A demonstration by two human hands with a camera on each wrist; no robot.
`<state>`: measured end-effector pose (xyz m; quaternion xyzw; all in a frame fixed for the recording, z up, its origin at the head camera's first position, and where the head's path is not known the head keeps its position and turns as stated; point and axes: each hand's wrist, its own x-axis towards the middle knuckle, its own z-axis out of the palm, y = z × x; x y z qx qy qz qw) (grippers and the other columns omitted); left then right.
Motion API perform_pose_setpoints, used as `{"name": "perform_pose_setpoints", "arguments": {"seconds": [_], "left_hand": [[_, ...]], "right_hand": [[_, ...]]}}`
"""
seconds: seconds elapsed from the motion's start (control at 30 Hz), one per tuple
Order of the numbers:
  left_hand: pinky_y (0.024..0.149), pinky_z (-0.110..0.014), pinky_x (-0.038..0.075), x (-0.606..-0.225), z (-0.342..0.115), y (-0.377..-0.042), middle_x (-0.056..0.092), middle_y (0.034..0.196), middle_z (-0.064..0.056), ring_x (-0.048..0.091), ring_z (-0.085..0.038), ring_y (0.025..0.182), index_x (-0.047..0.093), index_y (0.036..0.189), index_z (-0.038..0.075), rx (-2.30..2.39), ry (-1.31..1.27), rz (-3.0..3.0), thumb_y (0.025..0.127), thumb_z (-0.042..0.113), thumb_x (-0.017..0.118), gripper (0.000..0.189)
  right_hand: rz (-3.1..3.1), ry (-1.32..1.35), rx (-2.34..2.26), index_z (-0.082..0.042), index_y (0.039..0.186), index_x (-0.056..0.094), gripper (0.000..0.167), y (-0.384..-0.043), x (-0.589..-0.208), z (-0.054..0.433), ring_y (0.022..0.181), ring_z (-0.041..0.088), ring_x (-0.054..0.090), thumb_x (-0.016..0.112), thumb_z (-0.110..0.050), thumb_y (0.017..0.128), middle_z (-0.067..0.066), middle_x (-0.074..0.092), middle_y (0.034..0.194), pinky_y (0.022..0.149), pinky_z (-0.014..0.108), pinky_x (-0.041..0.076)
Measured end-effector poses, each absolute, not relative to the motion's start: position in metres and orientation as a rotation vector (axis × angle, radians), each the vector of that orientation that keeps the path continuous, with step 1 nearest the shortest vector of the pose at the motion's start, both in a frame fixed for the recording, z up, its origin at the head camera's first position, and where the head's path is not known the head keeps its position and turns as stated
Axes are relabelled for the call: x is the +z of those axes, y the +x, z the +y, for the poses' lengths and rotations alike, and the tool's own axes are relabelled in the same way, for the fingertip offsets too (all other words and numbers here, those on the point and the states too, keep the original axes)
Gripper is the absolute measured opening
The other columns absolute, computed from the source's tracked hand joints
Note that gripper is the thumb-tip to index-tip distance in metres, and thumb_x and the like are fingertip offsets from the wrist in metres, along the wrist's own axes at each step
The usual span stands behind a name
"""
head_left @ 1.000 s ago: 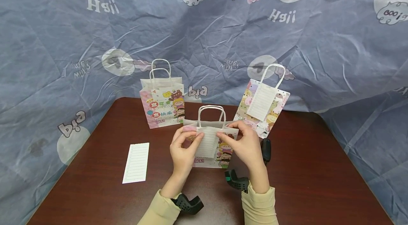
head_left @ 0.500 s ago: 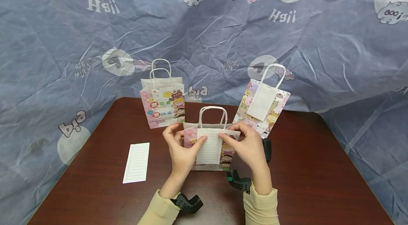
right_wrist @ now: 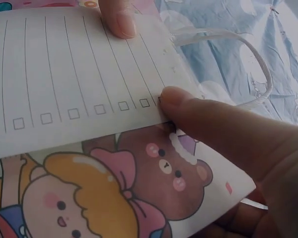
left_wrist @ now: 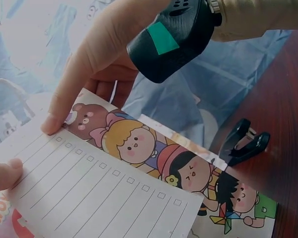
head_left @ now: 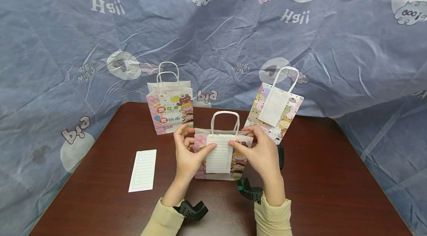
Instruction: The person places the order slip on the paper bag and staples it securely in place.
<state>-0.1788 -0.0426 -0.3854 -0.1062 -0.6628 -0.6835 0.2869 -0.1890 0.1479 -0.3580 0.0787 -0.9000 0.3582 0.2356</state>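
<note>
Cream sleeves [head_left: 272,215] lead to left hand [head_left: 187,160] and right hand [head_left: 265,156], thumbs and fingers pinching a lined slip [head_left: 218,158] to the middle bag [head_left: 238,162]; the step looks like pressing it on, the next move seemingly calling for even pressure. One loose slip [head_left: 142,171] lies to the left. Beyond: left bag [head_left: 171,111], tilted right bag [head_left: 291,115] bearing another slip [head_left: 275,107]. Three bags, three slips.

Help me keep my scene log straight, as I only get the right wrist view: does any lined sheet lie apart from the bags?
Observer: Yes. In the head view, a loose lined sheet lies flat on the table, to the left of the left hand.
Operator: And is there a sheet on any bag besides the bag in my view?
Observer: Yes, another lined sheet covers part of the front of the back-right bag.
</note>
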Motion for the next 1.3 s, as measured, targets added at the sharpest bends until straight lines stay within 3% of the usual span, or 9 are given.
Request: {"name": "perform_pose_setpoints", "arguments": {"seconds": [0.17,0.37,0.5,0.6,0.73,0.93,1.17,1.3], "left_hand": [[0.061,-0.023,0.039,-0.381,-0.042,-0.176,0.044,0.109,-0.021,0.048,-0.016,0.073,0.036,0.13,-0.006,-1.828,-0.253,-1.803,0.065,-0.009,0.08,0.079],[0.062,-0.025,0.038,-0.38,-0.042,-0.175,0.046,0.111,-0.019,0.047,-0.015,0.073,0.04,0.126,-0.007,-1.824,-0.226,-1.836,0.065,-0.006,0.082,0.075],[0.053,-0.021,0.035,-0.381,-0.043,-0.176,0.053,0.084,-0.02,0.043,-0.01,0.062,0.043,0.122,-0.008,-1.81,-0.232,-1.846,0.065,-0.005,0.082,0.068],[0.046,-0.019,0.034,-0.383,-0.045,-0.178,0.052,0.069,-0.019,0.041,-0.007,0.055,0.046,0.117,-0.008,-1.827,-0.265,-1.84,0.065,-0.006,0.081,0.062],[0.046,-0.019,0.038,-0.386,-0.049,-0.181,0.058,0.074,-0.016,0.045,-0.005,0.055,0.053,0.108,-0.007,-1.859,-0.299,-1.836,0.065,-0.006,0.082,0.051],[0.049,-0.018,0.038,-0.384,-0.053,-0.18,0.057,0.071,-0.014,0.048,-0.009,0.061,0.066,0.087,-0.003,-1.842,-0.264,-1.855,0.064,-0.001,0.084,0.03],[0.077,-0.026,0.037,-0.383,-0.055,-0.18,0.059,0.077,-0.012,0.049,-0.018,0.084,0.07,0.078,-0.001,-1.738,-0.284,-1.893,0.063,0.0,0.085,0.021],[0.069,-0.022,0.046,-0.387,-0.056,-0.184,0.065,0.077,-0.011,0.058,-0.011,0.075,0.067,0.081,-0.005,-1.926,-0.35,-1.85,0.067,-0.005,0.08,0.019]], "right_hand": [[-2.402,0.258,0.937,-0.02,0.09,0.068,0.038,-0.189,-0.36,0.148,0.057,0.01,0.042,0.086,-0.039,0.063,-0.005,0.052,0.074,0.051,0.028,0.035],[-2.302,0.312,1.025,-0.016,0.08,0.073,0.029,-0.192,-0.363,0.148,0.069,0.014,0.045,0.089,-0.028,0.06,0.0,0.045,0.087,0.059,0.028,0.036],[-2.286,0.375,1.038,-0.015,0.077,0.072,0.025,-0.194,-0.363,0.149,0.083,0.016,0.048,0.089,-0.026,0.062,-0.002,0.055,0.09,0.071,0.03,0.038],[-2.337,0.391,1.114,-0.017,0.078,0.07,0.022,-0.194,-0.363,0.15,0.07,0.016,0.049,0.086,-0.027,0.066,-0.005,0.059,0.075,0.061,0.028,0.039],[-2.426,0.359,1.26,-0.02,0.081,0.067,0.021,-0.192,-0.361,0.151,0.044,0.014,0.038,0.082,-0.031,0.072,-0.005,0.052,0.061,0.041,0.028,0.031],[-2.461,0.39,1.323,-0.019,0.08,0.065,0.021,-0.192,-0.361,0.152,0.046,0.012,0.037,0.082,-0.029,0.072,-0.004,0.055,0.065,0.042,0.028,0.032],[-2.446,0.442,1.349,-0.017,0.082,0.065,0.019,-0.193,-0.361,0.151,0.045,0.011,0.036,0.081,-0.024,0.074,-0.005,0.057,0.069,0.042,0.027,0.032],[-2.446,0.447,1.347,-0.018,0.082,0.064,0.02,-0.193,-0.361,0.151,0.045,0.01,0.035,0.081,-0.024,0.074,-0.005,0.056,0.068,0.042,0.027,0.032]]}}
